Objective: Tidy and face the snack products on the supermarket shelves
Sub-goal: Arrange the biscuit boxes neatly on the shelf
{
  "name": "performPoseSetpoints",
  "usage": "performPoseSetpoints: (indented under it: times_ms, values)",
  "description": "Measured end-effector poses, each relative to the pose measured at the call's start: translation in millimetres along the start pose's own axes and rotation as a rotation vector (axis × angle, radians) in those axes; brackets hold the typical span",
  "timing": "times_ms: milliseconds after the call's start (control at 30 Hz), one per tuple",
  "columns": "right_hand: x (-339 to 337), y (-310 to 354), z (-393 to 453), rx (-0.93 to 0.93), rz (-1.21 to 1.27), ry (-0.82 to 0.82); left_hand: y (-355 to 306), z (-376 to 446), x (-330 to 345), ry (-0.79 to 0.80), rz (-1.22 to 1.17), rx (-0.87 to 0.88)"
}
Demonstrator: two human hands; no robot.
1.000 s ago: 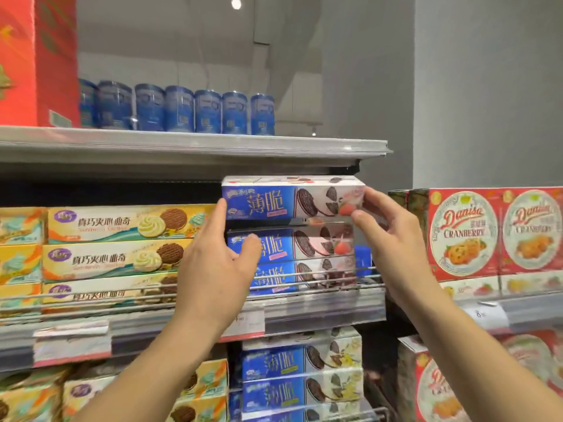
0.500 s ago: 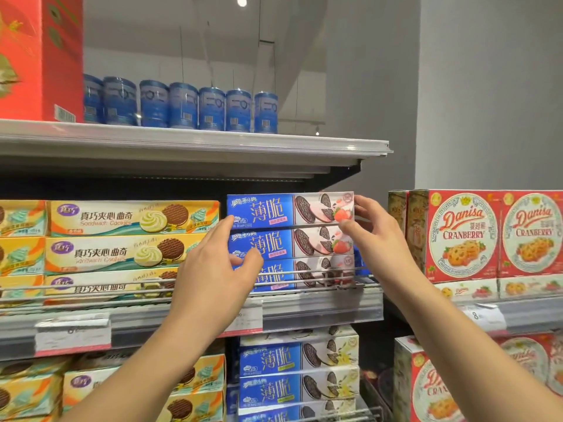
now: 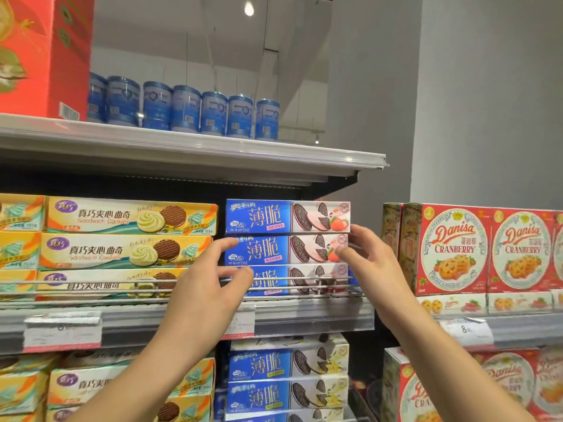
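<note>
Because the blue cookie boxes (image 3: 288, 249) are long, thin cardboard, they should feel light and stiff, but the cookies inside would probably break if a box fell or got squeezed hard. Three of these boxes sit in a stack in the middle of the frame, behind the wire rail (image 3: 182, 283) on the middle shelf (image 3: 304, 318). The top box (image 3: 288, 217) looks straight, with its picture facing out. The left hand (image 3: 207, 287) is at the left end of the stack with its fingers spread and loosely bent, and the fingertips are at the middle and bottom boxes. I cannot tell if they are really touching. The right hand (image 3: 370, 263) is at the right end, and its thumb and fingers seem to pinch the end of the middle box (image 3: 286, 250). The best place to hold a box like this is at its two short ends, one hand on each, so it stays level and slides in flat. The card looks smooth and may be a bit slippery, so a gentle, even push is best. Yellow cookie boxes (image 3: 128, 236) sit just beside the stack on the left, and red cookie boxes (image 3: 457, 248) are at the right of the frame.
</note>
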State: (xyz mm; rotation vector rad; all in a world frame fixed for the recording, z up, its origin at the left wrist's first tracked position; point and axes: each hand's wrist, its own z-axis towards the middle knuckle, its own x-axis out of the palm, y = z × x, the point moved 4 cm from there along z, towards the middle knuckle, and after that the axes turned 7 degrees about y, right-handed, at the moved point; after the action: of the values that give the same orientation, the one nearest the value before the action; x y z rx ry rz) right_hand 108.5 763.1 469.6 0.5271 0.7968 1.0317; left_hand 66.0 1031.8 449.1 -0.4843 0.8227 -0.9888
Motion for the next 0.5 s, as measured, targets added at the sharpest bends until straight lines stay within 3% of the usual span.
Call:
performPoseSetpoints:
  times_ms: [233, 500]
  values:
    - [-5.9, -1.9, 2.8, 0.014, 0.047, 0.008, 2.4, -0.8, 5.9, 0.072, -0.045, 0.015]
    - [-3.6, -2.0, 0.8, -0.020, -0.019, 0.031, 3.5, -0.9, 3.7, 0.028, 0.006, 0.061]
